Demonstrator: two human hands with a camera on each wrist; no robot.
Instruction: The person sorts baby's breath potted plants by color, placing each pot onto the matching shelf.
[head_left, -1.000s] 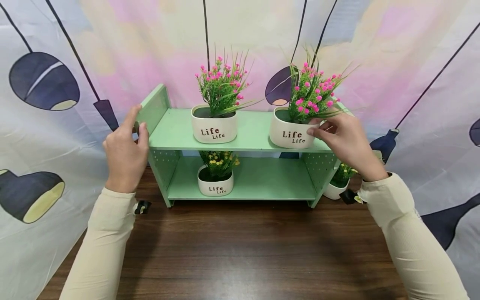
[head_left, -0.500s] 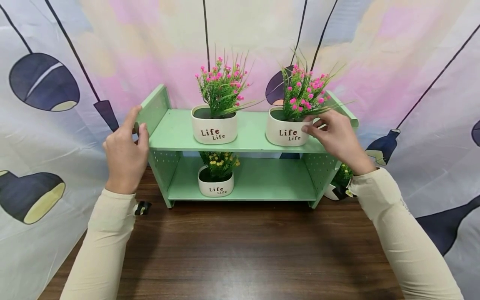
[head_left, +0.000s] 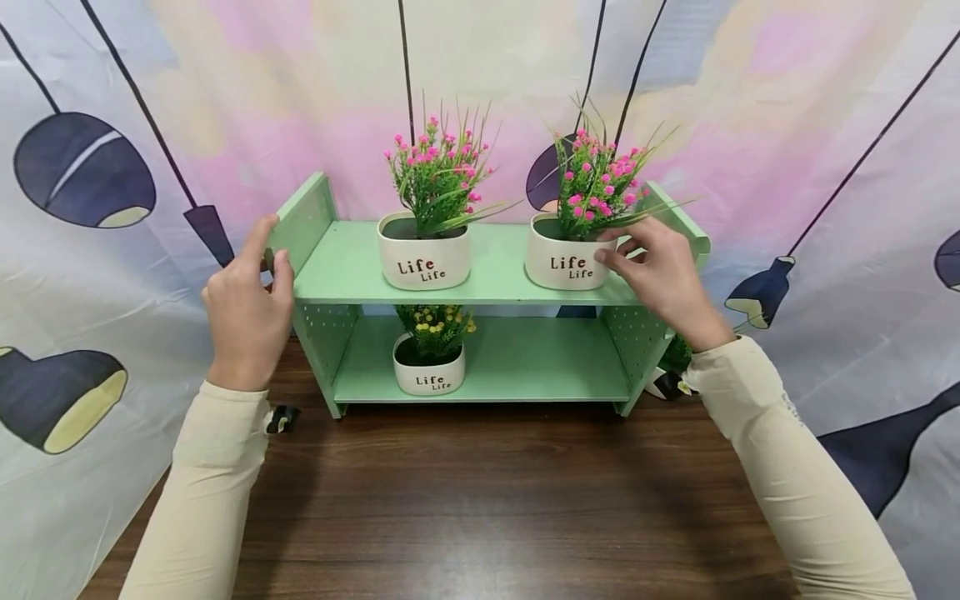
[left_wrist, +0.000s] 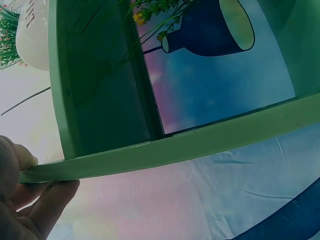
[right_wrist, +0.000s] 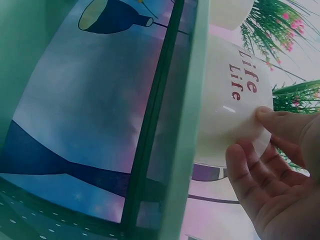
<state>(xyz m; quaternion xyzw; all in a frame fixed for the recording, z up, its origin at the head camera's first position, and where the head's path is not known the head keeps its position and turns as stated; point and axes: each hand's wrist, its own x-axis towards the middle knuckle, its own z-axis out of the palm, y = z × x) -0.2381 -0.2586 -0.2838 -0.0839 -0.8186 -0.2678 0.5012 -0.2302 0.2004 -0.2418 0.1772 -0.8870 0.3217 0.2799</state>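
Holding white pot (head_left: 566, 260), right hand (head_left: 660, 271) hides end.

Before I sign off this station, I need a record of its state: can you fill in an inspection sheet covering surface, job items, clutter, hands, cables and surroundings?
Surface: dark wood-grain tabletop, bearing a green two-tier shelf.
Job items: left pink-flowered pot and right pink-flowered pot upright on the upper tier; yellow-flowered pot upright on the lower.
Clutter: potted plant beside the shelf's right end, partly hidden.
Hands: left hand grips the shelf's left side panel between thumb and fingers; right hand holds the right pink-flowered pot by its right end.
Cables: nothing seen; the cords are only pictured on the backdrop.
Surroundings: lamp-print backdrop behind and at both sides.
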